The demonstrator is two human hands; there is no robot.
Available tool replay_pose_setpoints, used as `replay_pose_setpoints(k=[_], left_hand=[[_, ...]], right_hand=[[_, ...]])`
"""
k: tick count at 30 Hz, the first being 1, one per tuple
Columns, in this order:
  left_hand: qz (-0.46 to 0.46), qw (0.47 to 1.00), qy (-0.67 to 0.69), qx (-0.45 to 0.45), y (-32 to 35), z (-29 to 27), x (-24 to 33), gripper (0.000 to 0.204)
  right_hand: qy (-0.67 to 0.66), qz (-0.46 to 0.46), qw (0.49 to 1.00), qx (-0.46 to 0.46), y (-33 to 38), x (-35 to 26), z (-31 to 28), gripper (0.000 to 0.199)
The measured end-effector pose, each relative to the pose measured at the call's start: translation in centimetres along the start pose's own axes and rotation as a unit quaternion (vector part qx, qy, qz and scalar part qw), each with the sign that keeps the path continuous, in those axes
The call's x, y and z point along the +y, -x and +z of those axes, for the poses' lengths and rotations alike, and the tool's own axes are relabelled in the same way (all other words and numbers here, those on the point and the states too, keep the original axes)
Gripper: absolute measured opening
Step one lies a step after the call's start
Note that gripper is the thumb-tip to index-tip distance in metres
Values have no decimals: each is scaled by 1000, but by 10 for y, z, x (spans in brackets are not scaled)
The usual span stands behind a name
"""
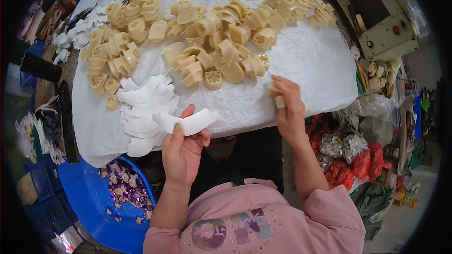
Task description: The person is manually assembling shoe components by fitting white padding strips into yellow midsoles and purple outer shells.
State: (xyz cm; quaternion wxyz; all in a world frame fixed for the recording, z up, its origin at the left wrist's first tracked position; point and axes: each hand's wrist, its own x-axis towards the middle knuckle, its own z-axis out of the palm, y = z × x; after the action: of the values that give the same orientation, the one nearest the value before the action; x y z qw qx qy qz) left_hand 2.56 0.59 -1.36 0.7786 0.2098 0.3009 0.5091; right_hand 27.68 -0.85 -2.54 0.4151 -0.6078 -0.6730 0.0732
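My left hand (181, 155) pinches a curved white strip (192, 123) between thumb and fingers, above the table's near edge. The strip looks thin and stiff, with small notches at its right end. In my right hand (289, 108), farther right over the white cloth, is a small beige moulded piece (280, 102), mostly hidden by the fingers. A loose stack of similar white pieces (146, 106) lies left of my left hand. Beyond both hands spreads a large heap of beige cup-shaped moulded pieces (228, 51), several nested in rows.
White cloth (310, 80) covers the table. At its lower left stands a blue tub (89, 193) with purple-and-beige scraps. A machine box with a red button (396, 30) is at the right, above red plastic bags (367, 162). White scraps (87, 28) lie at the far left.
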Motion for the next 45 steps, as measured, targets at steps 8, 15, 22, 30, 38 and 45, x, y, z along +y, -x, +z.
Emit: replay_pose_setpoints(k=[8,15,22,30,38,45], left_hand=[[27,999,-32,-14,6,-9,-3,49],[56,998,-13,-5,13,26,-8,46],[85,994,-52,-45,27,21,3,41],[86,988,-118,-59,30,23,4,41],[143,947,-288,-27,35,13,0,41],[209,900,-381,28,26,21,21,34]], right_hand=[[37,13,998,-56,1,-31,-19,39],[-330,-105,938,16,-8,-96,34,38],[-271,-194,941,58,-8,-97,53,51],[-258,-188,946,50,-6,-91,56,54],[-126,-230,962,77,-6,-86,60,47],[-127,-218,965,76,-8,-86,57,40]])
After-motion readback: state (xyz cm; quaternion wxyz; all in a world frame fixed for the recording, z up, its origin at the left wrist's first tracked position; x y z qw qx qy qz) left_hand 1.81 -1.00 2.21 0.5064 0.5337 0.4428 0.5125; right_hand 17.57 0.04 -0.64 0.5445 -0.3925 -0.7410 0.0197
